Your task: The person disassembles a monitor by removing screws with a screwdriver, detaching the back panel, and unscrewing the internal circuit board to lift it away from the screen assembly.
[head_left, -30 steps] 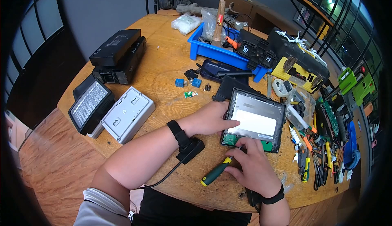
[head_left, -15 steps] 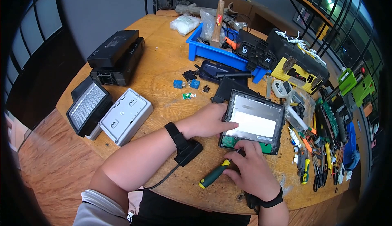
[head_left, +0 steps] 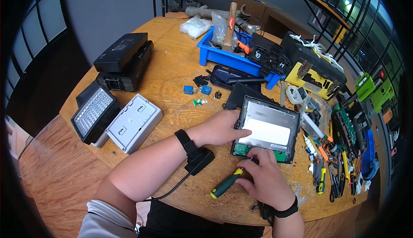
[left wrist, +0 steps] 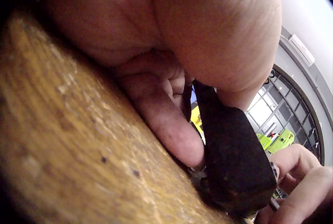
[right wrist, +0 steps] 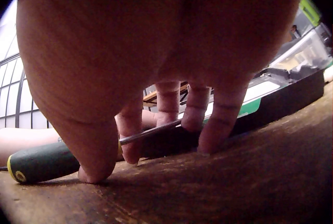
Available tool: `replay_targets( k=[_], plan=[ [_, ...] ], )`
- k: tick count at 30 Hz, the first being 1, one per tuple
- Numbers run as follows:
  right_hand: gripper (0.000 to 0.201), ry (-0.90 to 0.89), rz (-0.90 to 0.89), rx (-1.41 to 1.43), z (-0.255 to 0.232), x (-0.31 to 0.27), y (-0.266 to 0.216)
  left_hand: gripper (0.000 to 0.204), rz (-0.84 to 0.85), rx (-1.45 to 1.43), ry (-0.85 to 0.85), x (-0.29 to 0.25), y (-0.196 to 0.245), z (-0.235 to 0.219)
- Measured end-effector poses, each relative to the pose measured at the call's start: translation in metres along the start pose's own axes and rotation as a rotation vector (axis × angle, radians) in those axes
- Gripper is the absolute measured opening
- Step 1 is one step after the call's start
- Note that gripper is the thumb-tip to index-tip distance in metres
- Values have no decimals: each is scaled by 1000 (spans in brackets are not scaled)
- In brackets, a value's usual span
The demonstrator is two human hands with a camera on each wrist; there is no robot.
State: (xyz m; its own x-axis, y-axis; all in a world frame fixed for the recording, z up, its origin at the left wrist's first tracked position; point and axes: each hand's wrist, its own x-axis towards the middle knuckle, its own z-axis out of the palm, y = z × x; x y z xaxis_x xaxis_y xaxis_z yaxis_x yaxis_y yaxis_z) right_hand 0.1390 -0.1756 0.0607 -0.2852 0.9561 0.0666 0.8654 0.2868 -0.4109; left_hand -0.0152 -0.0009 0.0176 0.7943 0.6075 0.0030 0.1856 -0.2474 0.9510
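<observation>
My left hand (head_left: 217, 128) grips the left side of a flat display panel (head_left: 271, 128) in a black frame. Its thumb presses on the panel's silver back, and in the left wrist view its fingers (left wrist: 174, 135) curl low beside the black frame (left wrist: 237, 154). A green circuit board (head_left: 241, 149) shows along the panel's near edge. In my right hand (head_left: 271, 180) is a green-and-yellow screwdriver (head_left: 226, 185), held at a low slant near that edge. The metal shaft (right wrist: 151, 132) runs between thumb and fingers in the right wrist view; its tip is hidden behind the fingers.
A blue tray (head_left: 228, 56) with a hammer (head_left: 231, 23) stands behind the panel. Hand tools and a second screwdriver (head_left: 322, 180) crowd the right side. At left are a white plastic housing (head_left: 134, 122), an LED lamp (head_left: 95, 114) and black boxes (head_left: 122, 53). Blue connectors (head_left: 205, 90) lie mid-table.
</observation>
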Motion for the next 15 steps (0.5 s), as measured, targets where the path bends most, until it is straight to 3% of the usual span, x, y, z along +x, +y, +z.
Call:
replay_targets(
  k=[15],
  plan=[
    [35, -8, 4, -2, 0, 0, 0, 45, 6, 13, 0, 1, -2, 0]
  ],
)
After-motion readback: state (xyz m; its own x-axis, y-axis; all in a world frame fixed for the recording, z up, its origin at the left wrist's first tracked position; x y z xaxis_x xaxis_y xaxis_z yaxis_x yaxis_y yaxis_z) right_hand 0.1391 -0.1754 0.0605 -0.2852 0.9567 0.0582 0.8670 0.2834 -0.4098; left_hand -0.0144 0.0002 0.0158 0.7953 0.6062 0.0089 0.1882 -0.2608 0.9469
